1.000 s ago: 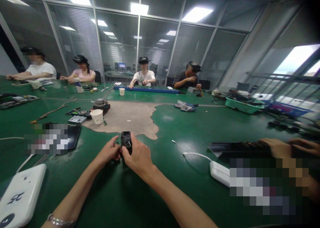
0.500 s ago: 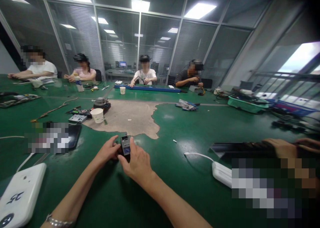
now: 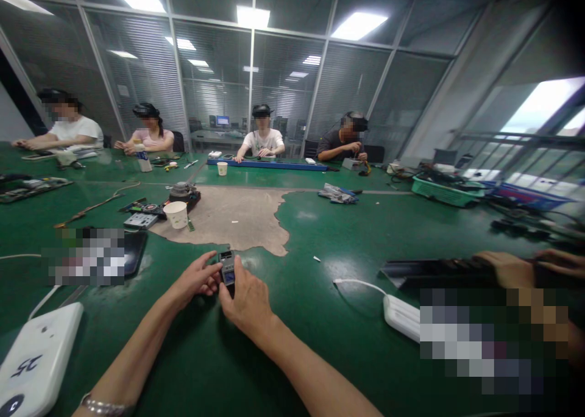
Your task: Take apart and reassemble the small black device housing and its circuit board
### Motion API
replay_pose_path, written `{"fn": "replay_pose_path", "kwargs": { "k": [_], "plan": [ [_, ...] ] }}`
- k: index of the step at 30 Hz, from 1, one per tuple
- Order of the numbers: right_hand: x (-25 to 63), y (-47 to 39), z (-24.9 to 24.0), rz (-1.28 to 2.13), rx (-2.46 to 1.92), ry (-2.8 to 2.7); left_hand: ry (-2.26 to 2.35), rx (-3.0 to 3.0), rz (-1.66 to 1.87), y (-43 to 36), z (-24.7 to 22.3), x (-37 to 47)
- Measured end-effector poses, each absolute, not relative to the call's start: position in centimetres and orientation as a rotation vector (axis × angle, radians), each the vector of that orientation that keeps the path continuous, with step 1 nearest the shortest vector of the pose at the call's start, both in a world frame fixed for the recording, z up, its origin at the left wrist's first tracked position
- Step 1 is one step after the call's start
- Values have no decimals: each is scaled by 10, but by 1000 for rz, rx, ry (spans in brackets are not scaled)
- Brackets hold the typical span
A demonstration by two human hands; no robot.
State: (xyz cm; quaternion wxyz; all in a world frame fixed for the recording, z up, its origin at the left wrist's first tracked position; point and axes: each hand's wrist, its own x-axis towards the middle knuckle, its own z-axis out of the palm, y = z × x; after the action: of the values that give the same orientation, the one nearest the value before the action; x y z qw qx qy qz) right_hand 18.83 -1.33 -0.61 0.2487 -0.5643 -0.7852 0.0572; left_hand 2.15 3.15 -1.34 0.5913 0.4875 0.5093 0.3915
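You're now bringing your loosely curled left hand [image 3: 196, 278] to the block's [image 3: 227, 269] edge, its grip unclear; your right hand [image 3: 250, 300] is pinching the block over the table [image 3: 329, 331], near the brown patch [image 3: 233, 213].

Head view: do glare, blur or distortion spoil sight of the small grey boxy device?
Head view: softness leaves the small grey boxy device without readable markings; white ceiling lights blow out; pale glare marks the glossy green tabletop; a dark shadow lies below the right hand; wide-angle stretching distorts the frame's edges.
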Motion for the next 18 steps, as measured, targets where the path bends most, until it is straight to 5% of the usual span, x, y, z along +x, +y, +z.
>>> {"fn": "replay_pose_path", "kwargs": {
  "k": [18],
  "plan": [
    [226,-4,31,45,-1511,-1971,1262,1194,840,33,-14,22]
  ]
}}
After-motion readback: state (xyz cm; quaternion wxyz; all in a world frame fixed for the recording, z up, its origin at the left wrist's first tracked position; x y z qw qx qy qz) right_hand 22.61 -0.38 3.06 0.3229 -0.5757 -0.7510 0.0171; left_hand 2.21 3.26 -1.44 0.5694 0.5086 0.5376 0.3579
